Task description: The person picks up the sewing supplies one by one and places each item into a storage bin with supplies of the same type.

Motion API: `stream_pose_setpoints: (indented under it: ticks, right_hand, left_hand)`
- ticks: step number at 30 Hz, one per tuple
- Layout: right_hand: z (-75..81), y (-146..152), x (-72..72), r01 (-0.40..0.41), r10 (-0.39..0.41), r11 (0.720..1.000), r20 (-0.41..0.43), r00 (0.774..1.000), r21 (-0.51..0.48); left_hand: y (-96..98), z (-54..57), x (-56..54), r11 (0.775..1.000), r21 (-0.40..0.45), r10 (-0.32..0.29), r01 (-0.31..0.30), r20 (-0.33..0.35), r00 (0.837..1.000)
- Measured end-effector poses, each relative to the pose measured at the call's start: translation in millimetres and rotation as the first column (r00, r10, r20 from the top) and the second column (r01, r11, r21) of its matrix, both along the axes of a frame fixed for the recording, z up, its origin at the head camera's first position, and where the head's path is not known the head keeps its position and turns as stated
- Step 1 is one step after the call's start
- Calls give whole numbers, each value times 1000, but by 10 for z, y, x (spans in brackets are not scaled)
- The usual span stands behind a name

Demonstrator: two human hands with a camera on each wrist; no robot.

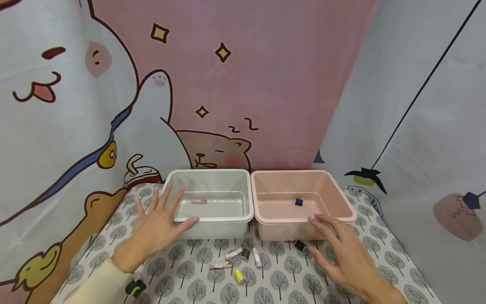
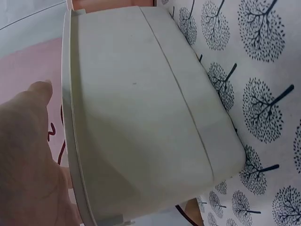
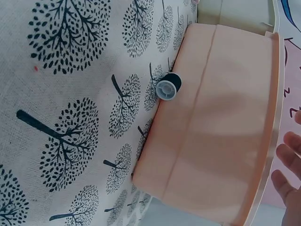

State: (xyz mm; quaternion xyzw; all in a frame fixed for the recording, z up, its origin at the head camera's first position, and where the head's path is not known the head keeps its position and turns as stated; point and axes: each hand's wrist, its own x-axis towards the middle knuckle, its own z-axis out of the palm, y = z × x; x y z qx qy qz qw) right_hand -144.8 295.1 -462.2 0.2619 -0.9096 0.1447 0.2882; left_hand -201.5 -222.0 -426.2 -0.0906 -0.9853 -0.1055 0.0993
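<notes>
My left hand (image 1: 157, 223) is spread over the front left corner of the white bin (image 1: 212, 230), with its fingers straight and nothing held. Inside that bin lies a small pink-and-white strip (image 1: 199, 202). At the front right rim of the pink bin (image 1: 281, 232), my right hand (image 1: 341, 253) has loosely extended fingers and holds nothing. A blue thread spool (image 1: 299, 202) lies in the pink bin. Just in front of this bin, near the right thumb, is a black thread spool (image 3: 168, 86), seen end-on in the right wrist view.
On the tree-print cloth (image 1: 197, 291) before the bins lie a green thread spool (image 1: 246, 254), a yellow thread spool (image 1: 239, 276) and several small pale strips (image 1: 220, 265). The bins stand side by side against a cartoon curtain (image 1: 265, 84). A dark object (image 1: 135, 288) shows beside the left sleeve.
</notes>
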Motion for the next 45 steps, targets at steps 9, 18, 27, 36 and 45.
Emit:
stream_pose_setpoints:
  ticks: [9,18,27,36,45]
  right_hand:
    - [-17,24,23,-52,51,998,-62,997,-26]
    - [-51,18,16,-151,142,988,-176,974,-40]
    - [-111,15,2,-240,230,970,-182,956,-37]
    - [-208,44,11,-233,234,972,-137,963,20]
    - [-292,70,-6,-168,171,983,-35,985,79]
  left_hand:
    - [-67,2,-32,1000,3,24,-24,7,1000]
    - [-118,-43,-61,999,30,28,-29,30,999]
    - [-128,-60,-81,999,43,32,-34,46,998]
    - [-121,-54,-91,999,39,28,-30,48,998]
    - [-139,-40,-84,999,16,35,-36,59,998]
